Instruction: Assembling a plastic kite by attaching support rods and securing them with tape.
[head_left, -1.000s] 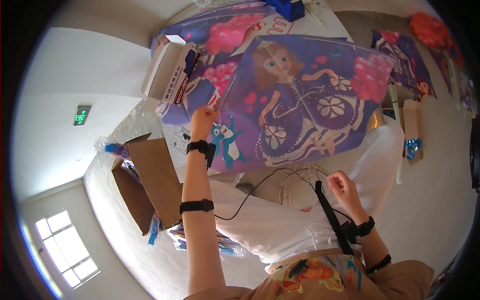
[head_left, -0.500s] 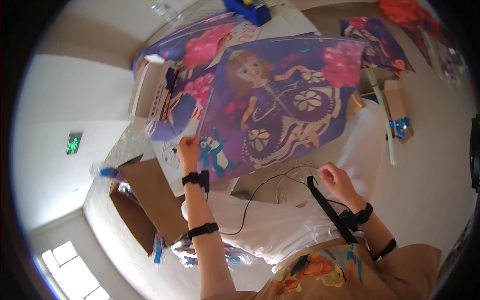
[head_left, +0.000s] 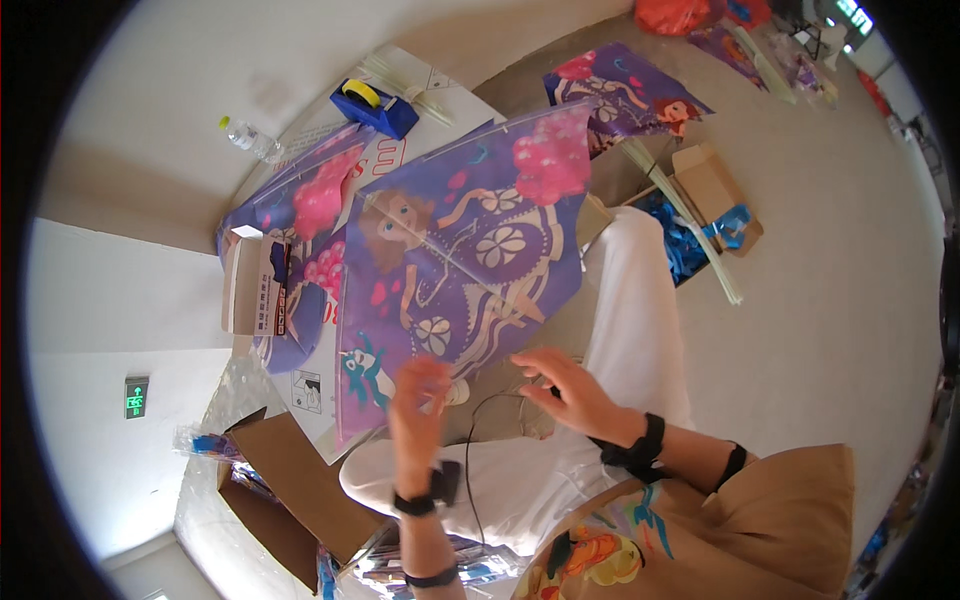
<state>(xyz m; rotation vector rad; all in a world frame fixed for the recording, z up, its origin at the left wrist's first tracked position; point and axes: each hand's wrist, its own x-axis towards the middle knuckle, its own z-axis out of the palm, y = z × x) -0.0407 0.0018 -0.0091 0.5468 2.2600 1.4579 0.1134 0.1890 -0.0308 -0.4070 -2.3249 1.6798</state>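
Princess-print kite (head_left: 455,265) spread on far side; L hand (head_left: 418,400) blurred, fingers over its nr edge, can't tell if gripping; R hand (head_left: 575,390) nr same edge, fingers & thumb loosely parted.

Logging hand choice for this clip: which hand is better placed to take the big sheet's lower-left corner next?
Probably the left hand: though blurred, it appears nearer that corner of the sheet; the right hand is farther right, beyond the left.
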